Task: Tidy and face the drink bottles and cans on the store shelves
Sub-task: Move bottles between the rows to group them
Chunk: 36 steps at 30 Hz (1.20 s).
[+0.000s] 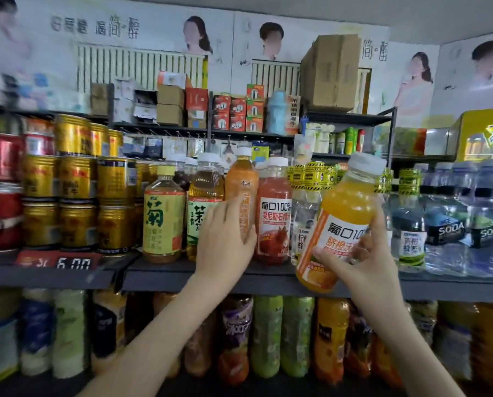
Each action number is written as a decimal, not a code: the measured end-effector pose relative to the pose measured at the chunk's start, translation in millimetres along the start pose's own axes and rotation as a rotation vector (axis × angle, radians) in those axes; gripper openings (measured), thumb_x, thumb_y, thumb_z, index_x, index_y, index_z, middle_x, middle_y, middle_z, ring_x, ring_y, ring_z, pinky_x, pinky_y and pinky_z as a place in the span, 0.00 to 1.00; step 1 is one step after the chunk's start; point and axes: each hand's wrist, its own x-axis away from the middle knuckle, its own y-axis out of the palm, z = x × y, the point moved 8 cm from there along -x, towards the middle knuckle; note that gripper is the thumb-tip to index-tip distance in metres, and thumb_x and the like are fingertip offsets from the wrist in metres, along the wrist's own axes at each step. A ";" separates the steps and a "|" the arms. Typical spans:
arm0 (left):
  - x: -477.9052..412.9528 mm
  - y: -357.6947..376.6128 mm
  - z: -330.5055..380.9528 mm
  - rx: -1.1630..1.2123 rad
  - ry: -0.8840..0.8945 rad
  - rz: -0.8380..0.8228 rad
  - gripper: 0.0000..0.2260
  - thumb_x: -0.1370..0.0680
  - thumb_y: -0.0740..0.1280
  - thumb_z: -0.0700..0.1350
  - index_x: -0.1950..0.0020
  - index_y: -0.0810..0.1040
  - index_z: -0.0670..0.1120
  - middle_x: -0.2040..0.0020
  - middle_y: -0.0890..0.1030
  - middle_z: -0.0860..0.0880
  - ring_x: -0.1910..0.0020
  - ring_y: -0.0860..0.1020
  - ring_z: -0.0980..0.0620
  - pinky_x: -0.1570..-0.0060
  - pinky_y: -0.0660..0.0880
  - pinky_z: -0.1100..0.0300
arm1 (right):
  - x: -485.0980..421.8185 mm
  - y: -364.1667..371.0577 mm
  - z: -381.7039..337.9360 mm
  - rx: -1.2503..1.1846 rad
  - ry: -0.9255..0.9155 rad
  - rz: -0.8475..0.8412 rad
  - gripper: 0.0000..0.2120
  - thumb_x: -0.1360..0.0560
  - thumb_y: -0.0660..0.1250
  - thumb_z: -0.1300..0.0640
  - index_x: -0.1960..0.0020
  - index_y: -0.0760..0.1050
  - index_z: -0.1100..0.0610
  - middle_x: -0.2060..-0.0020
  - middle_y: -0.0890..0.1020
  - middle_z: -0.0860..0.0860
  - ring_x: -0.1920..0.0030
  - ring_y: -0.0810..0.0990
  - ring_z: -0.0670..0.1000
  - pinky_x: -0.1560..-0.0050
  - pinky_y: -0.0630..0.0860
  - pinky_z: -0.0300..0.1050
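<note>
- As you look through the head camera, take the grey shelf edge (268, 277) as your landmark; every position below is given relative to it.
- Your right hand (365, 262) is in front of the shelf edge, right of its centre. It is closed around the orange juice bottle (344, 213), with the fingers wrapped over the lower part of the white label.
- The orange juice bottle is lifted clear of the shelf edge and tilted, white cap up and to the right, base down and to the left. Its base hangs in front of and slightly below the edge.
- Your left hand (225, 239) is just above the shelf edge, left of the held bottle. The fingers are loosely spread and lie against the lower half of the orange tea bottle (242, 193). You cannot tell whether they grip it or only rest on it.
- The orange tea bottle stands upright on the shelf, behind the edge.
- The red juice bottle (274, 213) stands upright just right of the orange tea bottle, label facing you.
- The yellow tea bottle (163, 216) and the green-label tea bottle (203, 202) stand upright to the left of your left hand.
- Gold cans (76, 202) are stacked further left, above the red price tag (74, 262) on the neighbouring edge.
- Soda water bottles (451, 213) stand at the right end.
- A row of bottles (268, 336) on the lower shelf stands below the edge; these are blurred.
</note>
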 end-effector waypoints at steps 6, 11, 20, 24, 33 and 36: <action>-40.5 9.0 -5.8 -0.393 -0.022 -0.003 0.37 0.22 0.60 0.57 0.22 0.40 0.53 0.24 0.57 0.41 0.25 0.51 0.42 0.30 0.46 0.42 | -3.6 17.4 2.8 -0.024 -0.011 -0.012 0.50 0.35 0.78 0.55 0.26 0.50 0.33 0.46 0.81 0.44 0.50 0.82 0.43 0.48 0.80 0.50; -63.9 19.5 -2.2 -0.424 -0.040 -0.050 0.38 0.21 0.55 0.60 0.26 0.28 0.54 0.24 0.56 0.39 0.23 0.44 0.42 0.32 0.33 0.41 | -5.1 27.7 2.6 0.003 -0.001 -0.018 0.51 0.34 0.78 0.54 0.29 0.46 0.28 0.48 0.80 0.39 0.54 0.80 0.35 0.54 0.75 0.31; -67.9 23.1 -9.8 -0.175 -0.090 -0.062 0.45 0.27 0.68 0.59 0.22 0.41 0.49 0.26 0.57 0.40 0.26 0.49 0.42 0.28 0.46 0.44 | -3.7 30.7 2.9 0.041 0.008 0.023 0.50 0.33 0.77 0.53 0.29 0.45 0.29 0.52 0.78 0.35 0.58 0.78 0.30 0.61 0.71 0.30; -37.2 1.0 -2.6 0.193 0.011 0.081 0.39 0.27 0.72 0.53 0.24 0.51 0.55 0.36 0.60 0.48 0.40 0.67 0.52 0.40 0.68 0.64 | -2.1 29.1 5.9 0.036 0.003 0.031 0.50 0.33 0.77 0.52 0.27 0.45 0.30 0.49 0.79 0.37 0.56 0.79 0.32 0.60 0.73 0.30; 6.9 -30.6 -25.1 0.443 0.013 0.161 0.38 0.29 0.75 0.46 0.32 0.53 0.64 0.37 0.69 0.53 0.42 0.71 0.64 0.44 0.68 0.73 | -1.3 49.6 1.1 0.060 0.007 0.020 0.51 0.34 0.78 0.55 0.25 0.48 0.34 0.47 0.80 0.41 0.54 0.78 0.31 0.55 0.75 0.29; 7.3 -38.4 -33.3 0.495 -0.022 0.178 0.39 0.31 0.76 0.47 0.32 0.52 0.66 0.39 0.67 0.60 0.44 0.71 0.71 0.47 0.65 0.82 | -0.4 57.8 -2.4 0.080 0.005 0.015 0.51 0.33 0.78 0.54 0.25 0.47 0.34 0.42 0.79 0.44 0.52 0.78 0.33 0.52 0.75 0.31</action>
